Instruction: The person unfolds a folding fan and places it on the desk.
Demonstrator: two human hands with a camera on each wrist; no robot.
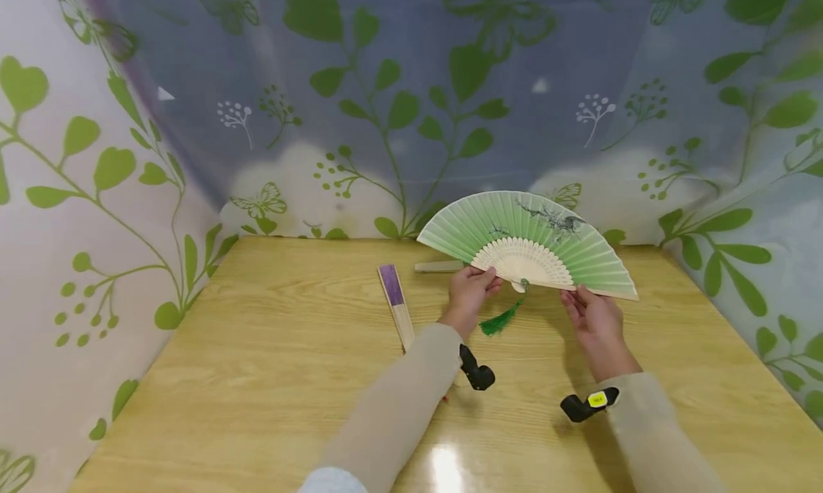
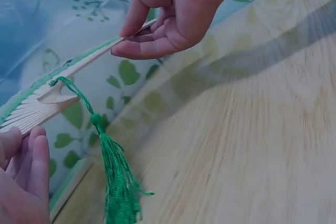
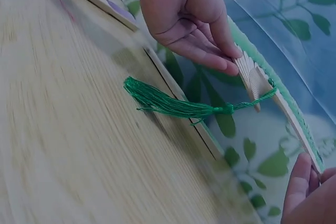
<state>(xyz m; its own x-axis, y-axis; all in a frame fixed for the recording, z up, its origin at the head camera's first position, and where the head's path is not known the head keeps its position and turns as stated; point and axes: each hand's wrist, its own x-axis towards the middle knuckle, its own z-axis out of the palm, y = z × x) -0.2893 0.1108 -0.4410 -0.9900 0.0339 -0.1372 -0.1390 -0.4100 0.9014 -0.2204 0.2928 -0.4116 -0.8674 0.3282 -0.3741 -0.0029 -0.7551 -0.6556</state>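
Observation:
A green folding fan (image 1: 527, 228), spread wide with a dark branch design and pale pierced ribs, is held up over the back of the table. My left hand (image 1: 471, 293) pinches its left edge near the ribs. On the other side, my right hand (image 1: 594, 321) pinches the right edge between thumb and fingers. From the pivot hangs a green tassel (image 2: 118, 177), between the two hands. Both hands show in each wrist view, the right hand (image 2: 178, 14) higher in the left one and the left hand (image 3: 184, 19) higher in the right one.
A folded purple fan (image 1: 393, 293) lies left of my left forearm, which covers its lower end. Behind my left hand lies another folded fan (image 1: 437, 267), partly hidden. The wooden table (image 1: 257, 379) meets a leaf-patterned curtain (image 1: 360, 171) at the back and sides.

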